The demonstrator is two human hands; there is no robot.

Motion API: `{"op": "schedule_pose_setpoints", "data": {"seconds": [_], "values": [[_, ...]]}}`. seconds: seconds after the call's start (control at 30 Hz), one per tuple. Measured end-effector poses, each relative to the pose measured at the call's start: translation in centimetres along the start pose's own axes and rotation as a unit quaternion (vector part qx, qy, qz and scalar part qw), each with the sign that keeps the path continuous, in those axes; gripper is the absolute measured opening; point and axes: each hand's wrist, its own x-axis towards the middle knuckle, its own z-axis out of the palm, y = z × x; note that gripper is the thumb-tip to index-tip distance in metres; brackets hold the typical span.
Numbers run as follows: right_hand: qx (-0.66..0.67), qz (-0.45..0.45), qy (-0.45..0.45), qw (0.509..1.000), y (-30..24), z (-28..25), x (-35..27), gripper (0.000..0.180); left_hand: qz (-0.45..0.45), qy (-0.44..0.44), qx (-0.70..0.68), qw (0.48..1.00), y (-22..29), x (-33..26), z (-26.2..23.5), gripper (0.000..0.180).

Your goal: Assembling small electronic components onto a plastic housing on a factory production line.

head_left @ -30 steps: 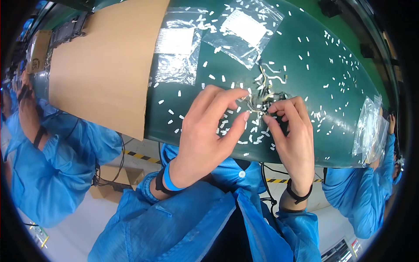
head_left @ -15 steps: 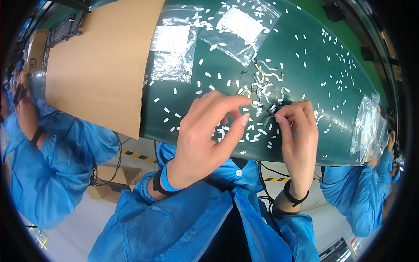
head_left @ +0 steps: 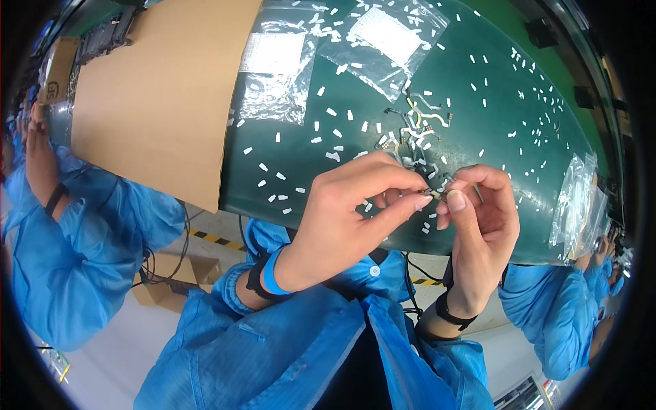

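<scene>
Over the green table, my left hand (head_left: 365,208) pinches one end of a small flex cable (head_left: 436,195) between thumb and forefinger. My right hand (head_left: 484,222) has the other end between its thumb and fingers, so the two sets of fingertips almost meet. Most of the cable is hidden by the fingers. Just beyond my hands lies a loose pile of short flex cables (head_left: 414,130), white, yellow and dark, some with gold-coloured contacts. Small white tabs (head_left: 333,156) are scattered around them, several close to my left hand.
A large brown cardboard sheet (head_left: 160,96) covers the table's left side. Clear plastic bags with white labels (head_left: 273,55) lie at the back, more clear bags (head_left: 574,205) at the right end. People in blue smocks sit at left (head_left: 75,260) and right (head_left: 547,321).
My left hand has gone from spread fingers to a pinch and moved right. My right hand has turned its palm upward, and both now meet at the small flex cable.
</scene>
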Motion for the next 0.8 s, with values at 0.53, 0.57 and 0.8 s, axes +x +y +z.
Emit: {"op": "schedule_pose_setpoints", "data": {"seconds": [0.53,0.57,0.8], "values": [[-0.076,-0.056,-0.004,0.996,0.5,2.1,-0.7,0.011,0.288,0.061,0.356,0.887,0.9,-0.4,-1.1,0.043],[-0.066,-0.049,-0.007,0.997,0.5,2.1,-0.7,0.01,0.294,0.077,0.344,0.888,0.4,-0.2,-1.1,0.041],[-0.04,0.012,0.009,0.999,-0.2,2.4,-0.9,0.008,0.198,0.067,0.216,0.954,-0.3,0.8,-1.5,0.026]]}}
